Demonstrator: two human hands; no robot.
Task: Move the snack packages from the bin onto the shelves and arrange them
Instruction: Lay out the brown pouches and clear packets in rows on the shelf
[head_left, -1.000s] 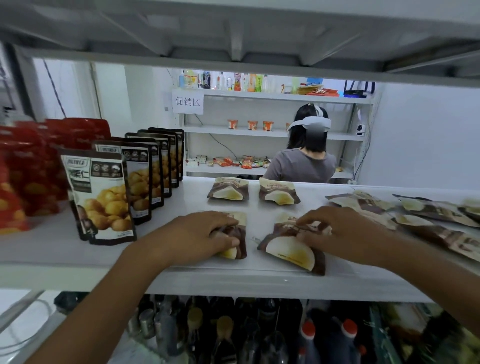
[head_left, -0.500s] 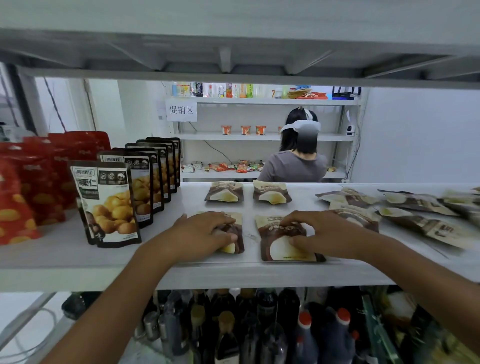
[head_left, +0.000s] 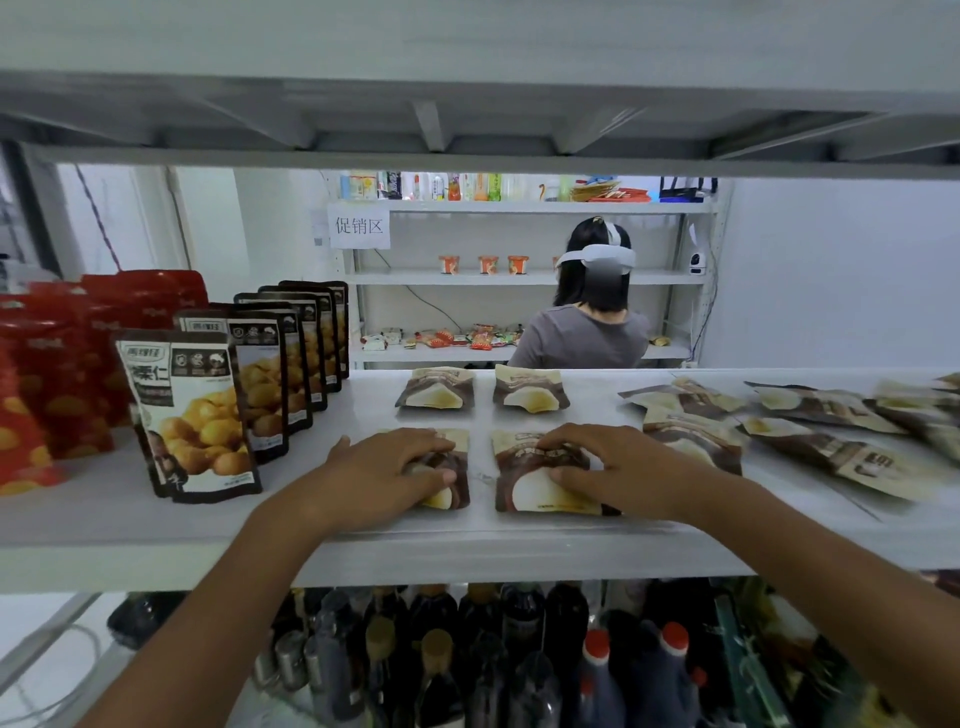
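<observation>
Chestnut packs (head_left: 192, 415) stand in a row at the left end of the shelf (head_left: 467, 551). Near the middle of the front edge, the left hand (head_left: 387, 475) curls over one brown snack pouch (head_left: 453, 441) and holds it flat. Just beside it, the right hand (head_left: 618, 467) grips a second brown pouch (head_left: 524, 493). I think the person is lining up a front row before two back pouches (head_left: 436, 389). Next, I guess, a hand must let go and reach the messy pile (head_left: 831, 447) toward the right end.

On the white shelf (head_left: 104, 519), the left hand (head_left: 387, 475) grips the left pouch (head_left: 460, 488) and the right hand (head_left: 623, 467) the right pouch (head_left: 524, 483).
</observation>
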